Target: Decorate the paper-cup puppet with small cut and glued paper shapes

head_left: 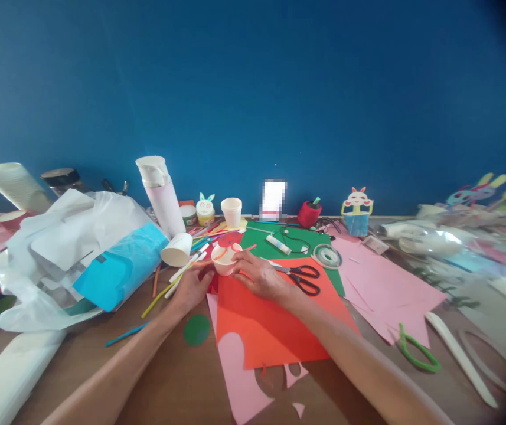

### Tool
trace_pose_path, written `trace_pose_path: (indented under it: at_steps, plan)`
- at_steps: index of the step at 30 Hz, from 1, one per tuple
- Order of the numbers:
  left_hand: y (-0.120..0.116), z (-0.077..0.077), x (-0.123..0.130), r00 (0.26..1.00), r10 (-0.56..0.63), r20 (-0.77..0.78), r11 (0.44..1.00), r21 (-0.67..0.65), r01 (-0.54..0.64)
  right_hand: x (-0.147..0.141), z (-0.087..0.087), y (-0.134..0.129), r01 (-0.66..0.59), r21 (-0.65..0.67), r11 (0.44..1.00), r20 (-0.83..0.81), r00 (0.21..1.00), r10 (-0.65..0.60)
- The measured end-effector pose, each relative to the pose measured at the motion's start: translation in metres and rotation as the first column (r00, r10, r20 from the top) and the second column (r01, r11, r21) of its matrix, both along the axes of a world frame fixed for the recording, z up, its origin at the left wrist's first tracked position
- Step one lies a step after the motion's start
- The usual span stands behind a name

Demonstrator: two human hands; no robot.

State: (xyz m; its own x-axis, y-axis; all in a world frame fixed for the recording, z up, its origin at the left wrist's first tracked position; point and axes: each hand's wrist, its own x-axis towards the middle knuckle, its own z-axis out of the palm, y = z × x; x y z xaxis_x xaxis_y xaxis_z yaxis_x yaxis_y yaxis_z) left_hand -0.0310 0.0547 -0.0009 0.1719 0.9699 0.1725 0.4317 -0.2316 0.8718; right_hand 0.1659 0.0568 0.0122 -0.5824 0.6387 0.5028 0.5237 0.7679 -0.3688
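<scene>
A white paper cup (pixel 225 268) stands between my hands at the top edge of an orange paper sheet (pixel 288 319). An orange pipe cleaner (pixel 221 255) runs across its mouth, with ends sticking out on both sides. My right hand (pixel 259 274) is closed against the cup's right side, fingers bent near the rim. From the left, my left hand (pixel 194 289) has its curled fingers against the cup's lower side; its fingertips are partly hidden. Behind the cup lies a red paper piece (pixel 229 238). Black-handled scissors (pixel 303 277) rest on the orange sheet to the right of my right hand.
A plastic bag (pixel 58 254) and blue packet (pixel 120 265) crowd the left. Markers (pixel 186 271), a tipped cup (pixel 176 250), a glue stick (pixel 278 244) and a tape roll (pixel 327 256) surround the hands. Pink paper (pixel 381 283) spreads right. A blue wall (pixel 253 106) rises behind.
</scene>
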Motion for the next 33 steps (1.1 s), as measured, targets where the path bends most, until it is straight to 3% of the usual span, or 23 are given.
trace_pose_path:
  at_steps: [3, 5, 9, 10, 17, 23, 27, 33]
  plan:
    - [0.001, 0.000, -0.008, 0.997, -0.066, -0.028, 0.997, 0.047, 0.068, 0.003, 0.004, 0.001, 0.025, -0.020, 0.999, -0.034, 0.999, -0.026]
    - [0.003, -0.002, -0.018, 0.992, -0.038, -0.124, 0.995, 0.088, 0.049, 0.006, 0.009, 0.002, 0.059, -0.015, 0.998, -0.075, 0.995, -0.060]
    - [0.009, -0.004, -0.039, 0.896, 0.229, -0.380, 0.968, 0.189, -0.167, 0.015, 0.018, 0.006, 0.168, 0.013, 0.986, -0.135, 0.977, -0.165]
    - [0.010, -0.004, -0.043, 0.865, 0.253, -0.433, 0.961, 0.216, -0.173, 0.018, 0.020, 0.007, 0.196, 0.018, 0.980, -0.137, 0.972, -0.192]
    - [0.012, 0.000, -0.050, 0.699, 0.314, -0.643, 0.934, 0.342, -0.106, 0.031, 0.023, 0.013, 0.366, 0.009, 0.931, -0.102, 0.926, -0.363]
    - [0.007, 0.006, -0.045, 0.571, 0.293, -0.767, 0.945, 0.322, -0.053, 0.040, 0.023, 0.018, 0.455, -0.002, 0.890, -0.059, 0.889, -0.455]
    - [0.005, 0.006, -0.045, 0.540, 0.291, -0.789, 0.947, 0.318, -0.046, 0.046, 0.024, 0.020, 0.473, -0.006, 0.881, -0.037, 0.881, -0.472]
    - [0.009, 0.004, -0.048, 0.555, 0.269, -0.787, 0.950, 0.313, -0.015, 0.048, 0.023, 0.021, 0.497, -0.012, 0.868, -0.015, 0.867, -0.497]
